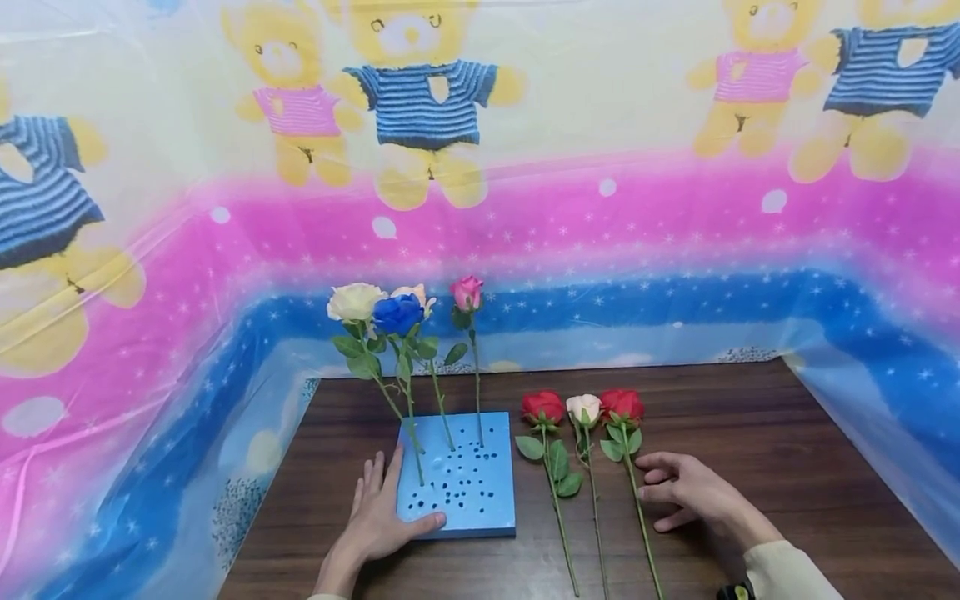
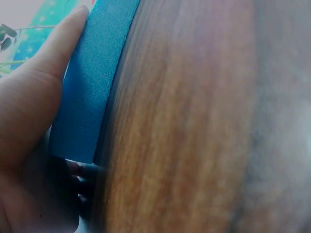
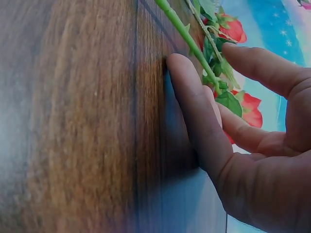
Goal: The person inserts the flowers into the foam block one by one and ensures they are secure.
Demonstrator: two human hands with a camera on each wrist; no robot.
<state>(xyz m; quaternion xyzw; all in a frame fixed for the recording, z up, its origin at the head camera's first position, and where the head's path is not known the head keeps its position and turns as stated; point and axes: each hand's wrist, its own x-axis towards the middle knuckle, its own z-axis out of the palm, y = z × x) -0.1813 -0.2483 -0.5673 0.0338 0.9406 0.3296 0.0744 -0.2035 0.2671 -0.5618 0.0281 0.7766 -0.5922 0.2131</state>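
While the rightmost rose (image 1: 632,467) lies flat, red bloom away from you, your right hand (image 1: 693,496) waits just beside its stem. Your right thumb and fingers are parted and loosely bent, holding nothing; the right wrist view shows the stem running between thumb tip and index tip. Whether a fingertip touches it, you cannot tell from these views.

Taking the stem looks like the step in hand: close thumb and index squarely on the bare part below the leaves, and lift without dragging the cream rose (image 1: 584,409) just beside it. The other red rose (image 1: 543,407) lies beyond that, nearer the block (image 1: 498,483).

Your left hand (image 1: 378,517) steadies the block, fingers spread along its left side, thumb across its near corner; keep that pressure even, since white (image 1: 354,302), blue (image 1: 398,314), peach (image 1: 417,293) and pink (image 1: 467,293) roses stand in it. Everything rests on the brown table (image 1: 787,467).
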